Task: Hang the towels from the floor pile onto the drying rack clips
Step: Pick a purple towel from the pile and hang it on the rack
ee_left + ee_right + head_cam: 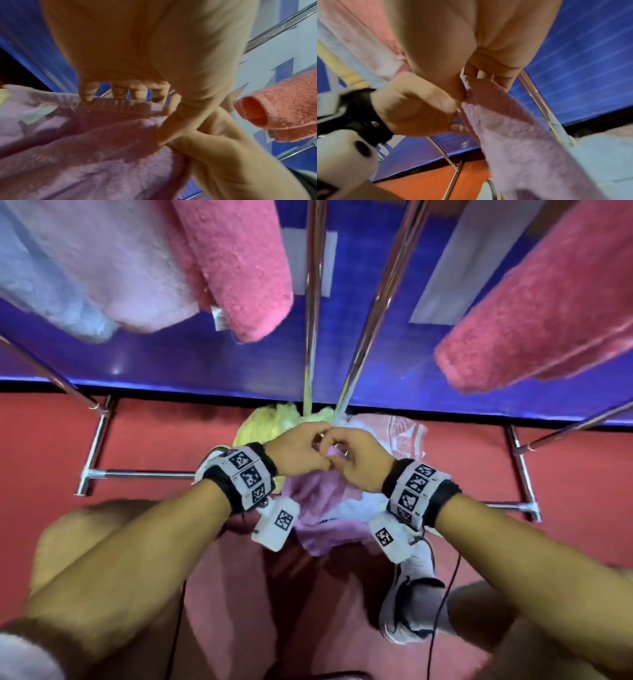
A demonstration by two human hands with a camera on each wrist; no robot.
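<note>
From the head camera, a person bends over a heap of towels [274, 422] on the red floor [154, 436], at frame centre. The left hand [296, 451] and right hand [363, 460] meet knuckle to knuckle, both with fingers curled, pinching the top edge of a lilac towel [318, 501] that droops below the wrists toward the lower centre. Pink towels [239, 265] hang across the upper left and upper right, with the rack [315, 302] poles running down the middle. A shoe [411, 601] shows at lower right.

From the left wrist camera, the left hand [145, 44] fills the top of the frame, its fingertips [86, 93] hooked over the hem of the lilac towel [94, 148], which spreads across the lower left. The right hand [205, 135] grips the same hem at centre right. A pink towel [283, 111] hangs at the right edge.

From the right wrist camera, the right hand [453, 47] closes its thumb and fingers on the towel's [513, 132] corner at centre; the left hand [419, 108] pinches it just beside, at centre left. The cloth trails to the lower right.
</note>
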